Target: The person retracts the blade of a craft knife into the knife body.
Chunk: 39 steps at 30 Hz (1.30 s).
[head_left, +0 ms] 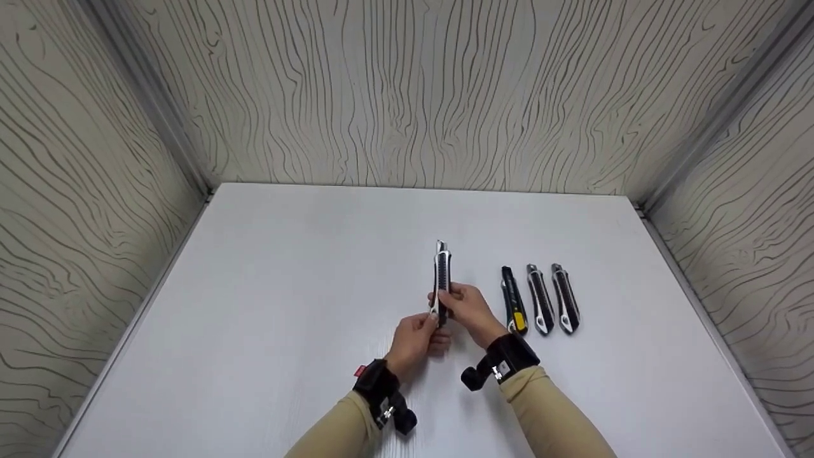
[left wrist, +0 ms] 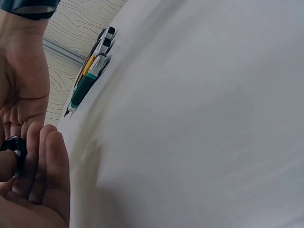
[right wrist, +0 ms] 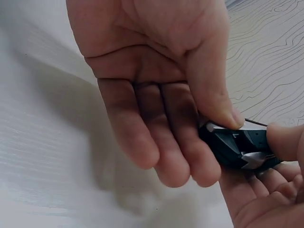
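A box cutter [head_left: 443,270] with a silver and dark ribbed body stands over the white table, its metal tip pointing away from me. My right hand [head_left: 472,312] pinches its middle between thumb and fingers. At its near end, my left hand [head_left: 412,342] pinches the butt between thumb and fingers. The right wrist view shows both thumbs on the dark cutter body [right wrist: 232,145], with the right hand's other fingers loosely bent below. Only the dark butt [left wrist: 18,149] shows in the left wrist view; the rest is hidden by the hands.
To the right lie a black box cutter with a yellow slider [head_left: 514,302] and two silver-and-dark box cutters, one in the middle [head_left: 540,300] and one at the right [head_left: 565,300], side by side. Wood-grain panels [head_left: 407,95] enclose the white table [head_left: 305,254] at the back and sides.
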Motion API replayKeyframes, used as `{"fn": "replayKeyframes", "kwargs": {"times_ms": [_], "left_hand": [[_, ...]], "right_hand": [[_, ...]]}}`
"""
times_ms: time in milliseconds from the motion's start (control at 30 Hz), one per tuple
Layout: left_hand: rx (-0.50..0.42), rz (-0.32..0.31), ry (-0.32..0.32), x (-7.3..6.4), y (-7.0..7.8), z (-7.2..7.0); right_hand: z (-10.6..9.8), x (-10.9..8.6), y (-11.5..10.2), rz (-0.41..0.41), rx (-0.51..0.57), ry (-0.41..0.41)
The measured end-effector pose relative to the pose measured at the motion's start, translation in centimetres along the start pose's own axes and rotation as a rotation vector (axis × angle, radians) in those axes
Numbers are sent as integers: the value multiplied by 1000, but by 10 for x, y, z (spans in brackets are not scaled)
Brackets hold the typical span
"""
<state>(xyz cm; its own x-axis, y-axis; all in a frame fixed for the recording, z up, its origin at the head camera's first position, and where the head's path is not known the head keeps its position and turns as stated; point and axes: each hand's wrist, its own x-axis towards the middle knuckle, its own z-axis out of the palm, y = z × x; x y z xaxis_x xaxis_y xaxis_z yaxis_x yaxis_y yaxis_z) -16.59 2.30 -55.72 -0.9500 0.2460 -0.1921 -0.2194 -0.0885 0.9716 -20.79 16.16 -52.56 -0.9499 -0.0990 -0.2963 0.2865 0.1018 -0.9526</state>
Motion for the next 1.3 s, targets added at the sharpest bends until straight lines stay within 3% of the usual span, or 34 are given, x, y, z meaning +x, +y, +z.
{"fn": "replayKeyframes", "kwargs": {"times_ms": [200,867,1300], "left_hand": [[34,-6,8,0,-3,0],[6,-11,-13,0,3,-5],[-6,-7,-13,2,0,-2]], "right_hand": [[-2,0,1,-22,2,-84],[6,1,4,-16,-10,-9],[2,-1,6,-59,-35,-69]]}}
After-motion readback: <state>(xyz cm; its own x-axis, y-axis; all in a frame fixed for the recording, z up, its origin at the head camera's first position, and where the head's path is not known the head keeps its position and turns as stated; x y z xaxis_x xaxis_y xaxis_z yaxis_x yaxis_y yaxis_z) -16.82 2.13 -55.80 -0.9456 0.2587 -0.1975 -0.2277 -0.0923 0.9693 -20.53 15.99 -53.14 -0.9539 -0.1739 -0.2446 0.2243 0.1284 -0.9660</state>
